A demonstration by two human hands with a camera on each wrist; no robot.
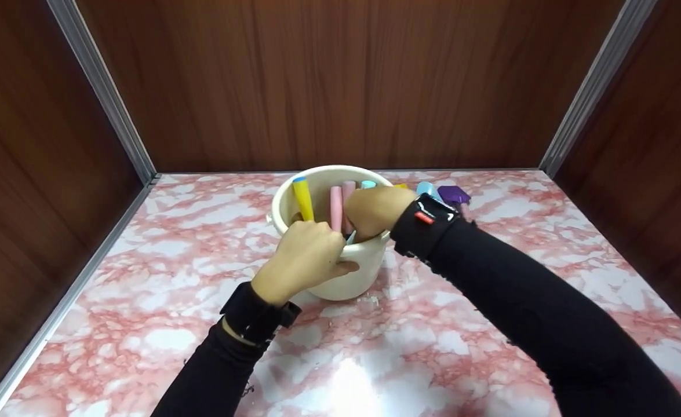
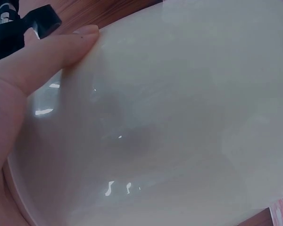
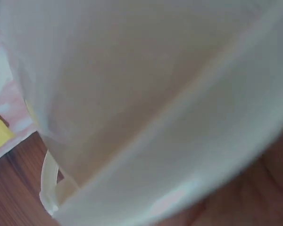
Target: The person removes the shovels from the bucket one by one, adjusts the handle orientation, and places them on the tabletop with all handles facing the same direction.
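A white bucket (image 1: 349, 284) stands on the marbled table in the head view. Over its near rim my left hand (image 1: 305, 255) grips the wall, thumb outside and fingers inside; the left wrist view shows the thumb (image 2: 75, 47) against the outer wall. My right hand (image 1: 381, 211) reaches down into the bucket over its right side, fingers hidden, so any hold there cannot be seen. Rising from inside are a yellow stick-like handle (image 1: 303, 200) with a blue end, a pink handle (image 1: 336, 204), a mauve one (image 1: 348, 189) and a light-teal end (image 1: 368, 184).
Behind my right wrist lie a light-blue cylindrical piece (image 1: 426, 190), a purple hexagonal piece (image 1: 454, 194) and a partly covered yellow piece (image 1: 401, 186). Wood-patterned panels (image 1: 340, 87) enclose the pink-and-white table (image 1: 160, 278) at the back and both sides.
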